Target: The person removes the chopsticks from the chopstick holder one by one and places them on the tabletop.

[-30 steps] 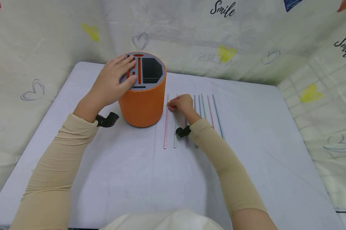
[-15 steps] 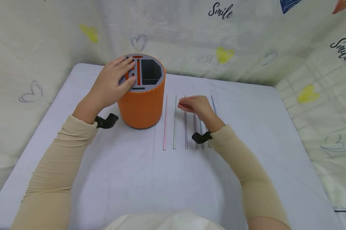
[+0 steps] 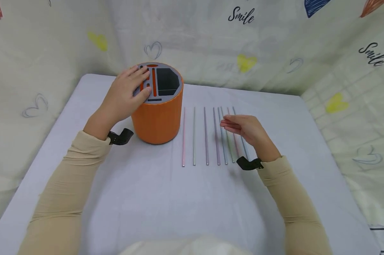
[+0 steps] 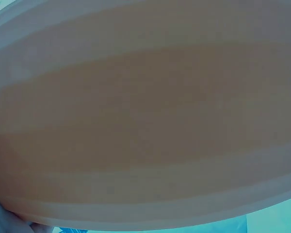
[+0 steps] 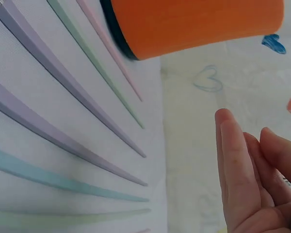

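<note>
An orange round holder with a grey slotted top stands at the back left of the table. On that top rests my left hand, its fingers spread; the holder's orange side fills most of the left wrist view. Several slim pastel chopsticks lie in a row right of the holder, from a pink chopstick and a green chopstick to a blue chopstick. Over the row's right end hovers my right hand, empty, with extended fingers and its thumb near them in the right wrist view.
A white cloth covers the table. Behind and beside it hangs a pale curtain printed with hearts and words. Black camera mounts sit at both wrists. The chopsticks lie closer together towards the right.
My right hand has moved rightward and nearer to me, from beside the pink chopstick to over the right end of the row. My left hand has stayed on the holder.
</note>
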A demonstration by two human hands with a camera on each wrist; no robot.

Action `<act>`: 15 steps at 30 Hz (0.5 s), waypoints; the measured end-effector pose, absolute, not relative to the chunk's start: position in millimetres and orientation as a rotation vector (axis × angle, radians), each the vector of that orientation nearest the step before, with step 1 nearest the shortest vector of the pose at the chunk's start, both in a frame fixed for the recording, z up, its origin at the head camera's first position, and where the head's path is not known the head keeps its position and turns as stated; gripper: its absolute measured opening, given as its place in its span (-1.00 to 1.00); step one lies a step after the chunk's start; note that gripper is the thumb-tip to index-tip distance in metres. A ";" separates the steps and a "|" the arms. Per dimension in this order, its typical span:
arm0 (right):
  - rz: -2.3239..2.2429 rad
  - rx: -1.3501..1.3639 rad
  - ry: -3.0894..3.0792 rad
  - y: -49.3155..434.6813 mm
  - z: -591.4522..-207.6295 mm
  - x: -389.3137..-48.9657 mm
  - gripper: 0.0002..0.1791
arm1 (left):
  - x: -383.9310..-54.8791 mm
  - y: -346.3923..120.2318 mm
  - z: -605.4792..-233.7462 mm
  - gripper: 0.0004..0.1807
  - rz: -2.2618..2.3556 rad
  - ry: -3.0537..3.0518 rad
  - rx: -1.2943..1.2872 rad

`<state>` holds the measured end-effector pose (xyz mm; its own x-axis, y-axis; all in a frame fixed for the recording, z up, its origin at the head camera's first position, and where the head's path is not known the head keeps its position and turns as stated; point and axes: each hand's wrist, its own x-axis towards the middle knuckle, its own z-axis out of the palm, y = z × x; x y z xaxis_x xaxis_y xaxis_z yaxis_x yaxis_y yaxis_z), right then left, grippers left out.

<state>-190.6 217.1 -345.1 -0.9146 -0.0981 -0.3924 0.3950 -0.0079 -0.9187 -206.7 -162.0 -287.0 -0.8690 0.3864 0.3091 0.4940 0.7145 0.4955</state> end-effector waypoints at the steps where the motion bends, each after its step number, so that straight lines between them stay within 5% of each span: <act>1: -1.995 0.295 1.947 221.3 -341.6 -188.4 -0.57 | -208.0 -161.7 -288.6 -0.42 -0.892 -2.711 -0.711; 15: -2.011 0.179 2.123 237.7 -318.4 -160.5 -0.58 | -188.9 -177.5 -303.4 -0.49 -1.028 -2.492 -0.713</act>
<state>-160.5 237.7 -318.4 -0.9702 -0.0571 -0.2354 0.2320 0.0608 -0.9708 -188.9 -177.5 -303.4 -0.8116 0.3150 0.4920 0.5703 0.6097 0.5504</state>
